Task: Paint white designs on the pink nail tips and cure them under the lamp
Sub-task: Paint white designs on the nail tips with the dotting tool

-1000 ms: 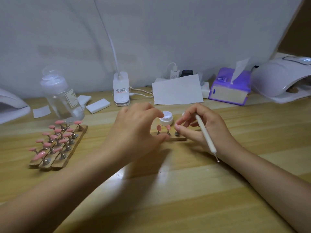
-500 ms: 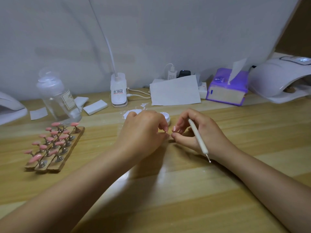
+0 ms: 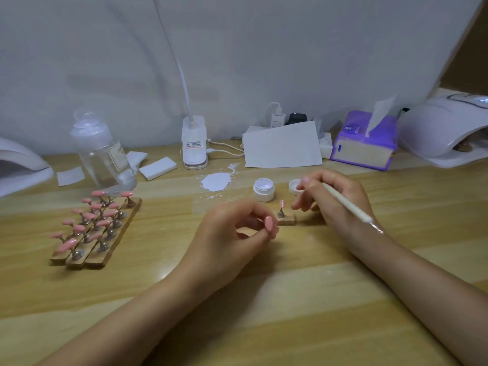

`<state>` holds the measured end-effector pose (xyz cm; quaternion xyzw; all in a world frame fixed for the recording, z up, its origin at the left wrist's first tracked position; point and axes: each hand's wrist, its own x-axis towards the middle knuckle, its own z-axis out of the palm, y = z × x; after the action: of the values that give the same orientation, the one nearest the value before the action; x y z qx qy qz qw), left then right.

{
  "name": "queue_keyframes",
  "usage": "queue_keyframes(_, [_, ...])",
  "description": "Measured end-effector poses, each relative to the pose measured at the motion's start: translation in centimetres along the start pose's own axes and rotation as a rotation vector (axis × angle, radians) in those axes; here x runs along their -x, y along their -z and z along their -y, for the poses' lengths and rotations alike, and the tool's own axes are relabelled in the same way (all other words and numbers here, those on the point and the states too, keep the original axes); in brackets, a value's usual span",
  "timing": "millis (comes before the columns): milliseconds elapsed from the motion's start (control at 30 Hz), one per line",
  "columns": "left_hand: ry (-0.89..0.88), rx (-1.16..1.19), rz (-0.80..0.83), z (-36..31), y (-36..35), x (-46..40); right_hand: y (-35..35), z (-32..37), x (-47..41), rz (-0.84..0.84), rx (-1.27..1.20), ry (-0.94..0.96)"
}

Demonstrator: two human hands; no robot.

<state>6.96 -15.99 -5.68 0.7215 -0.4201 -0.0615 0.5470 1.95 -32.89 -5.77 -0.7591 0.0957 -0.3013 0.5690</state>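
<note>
Pink nail tip [image 3: 269, 223], pinched in the left hand [image 3: 232, 233], needs steadying before the right hand [image 3: 332, 199], gripping the slim white dotting pen [image 3: 348, 204], paints.

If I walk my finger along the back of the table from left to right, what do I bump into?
Clear bottle → white sponge block → desk lamp base → sheet of white paper → purple tissue box → white nail lamp.
</note>
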Motion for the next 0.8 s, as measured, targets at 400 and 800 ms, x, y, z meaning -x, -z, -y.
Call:
queue_keyframes(400, [0.054,-0.044,-0.007,0.6,0.3,-0.2,-0.8,1.2,-3.4,-0.033,-0.095,-0.131])
queue_keyframes(800, [0.068,-0.043,0.011,1.2,0.3,-0.2,-4.2,-1.3,-5.4,-0.185,0.15,0.143])
